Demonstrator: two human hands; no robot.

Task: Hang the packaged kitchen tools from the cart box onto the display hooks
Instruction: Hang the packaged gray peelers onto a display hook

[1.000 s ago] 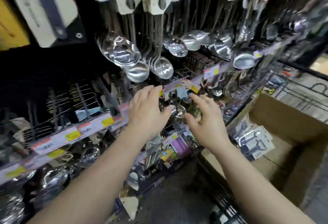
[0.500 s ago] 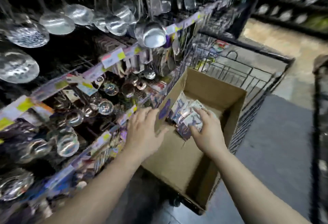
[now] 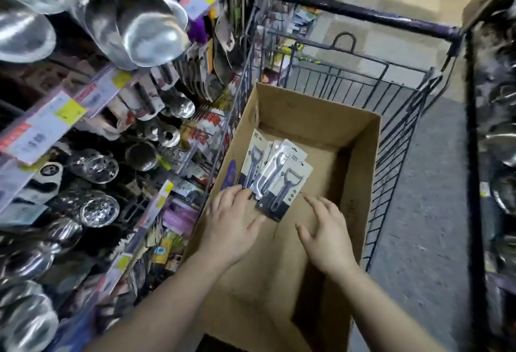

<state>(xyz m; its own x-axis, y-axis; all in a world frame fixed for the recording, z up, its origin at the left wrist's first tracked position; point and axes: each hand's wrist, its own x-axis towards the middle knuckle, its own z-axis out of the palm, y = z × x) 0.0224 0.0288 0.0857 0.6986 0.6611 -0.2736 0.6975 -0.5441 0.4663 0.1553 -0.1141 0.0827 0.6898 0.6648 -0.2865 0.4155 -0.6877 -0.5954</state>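
A brown cardboard box (image 3: 360, 156) sits in a wire cart. Inside it lies a small pile of carded kitchen tools (image 3: 275, 175), peelers on grey-and-black cards, fanned against the box's left wall. My left hand (image 3: 233, 220) reaches into the box, its fingertips at the near left edge of the pile. My right hand (image 3: 325, 231) hovers over the box floor just right of the pile, fingers spread and holding nothing. The display hooks (image 3: 156, 134) carry steel strainers and ladles on the left.
The dark wire cart (image 3: 402, 139) surrounds the box, its handle bar at the top. Big steel ladles (image 3: 150, 30) hang near my head at upper left. Price rails (image 3: 50, 125) with yellow tags jut out from the shelves. A grey aisle floor (image 3: 430, 212) runs on the right.
Both hands left the display hooks and swung right and down into the cart box. My right hand, which lay on the packages half a second ago, now sits beside them.
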